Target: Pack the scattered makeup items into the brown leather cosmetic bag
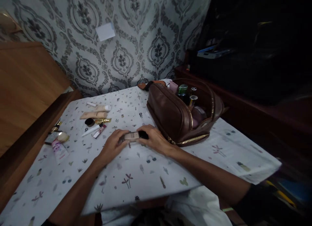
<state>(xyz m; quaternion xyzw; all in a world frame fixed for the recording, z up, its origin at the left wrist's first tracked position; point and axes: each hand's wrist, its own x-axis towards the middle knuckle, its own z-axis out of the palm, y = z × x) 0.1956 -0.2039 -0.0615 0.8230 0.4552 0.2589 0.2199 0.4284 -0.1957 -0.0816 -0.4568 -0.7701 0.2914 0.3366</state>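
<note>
Both my hands meet over a small beige bottle with a black cap [135, 135] lying on the patterned cloth [136, 177]. My left hand [112, 146] curls its fingers round the bottle's beige end. My right hand [155, 140] grips the black-capped end. Just right of my hands stands an open brown leather cosmetic bag [173, 114] with a gold zip, several bottles and jars showing inside it.
Several cosmetics lie at the left of the cloth: beige tubes [94, 115], a gold lipstick [102, 120], a white pencil [90, 130], a pink tube [58, 151]. A wooden headboard [26, 86] flanks the left, patterned wallpaper rises behind, dark furniture stands right.
</note>
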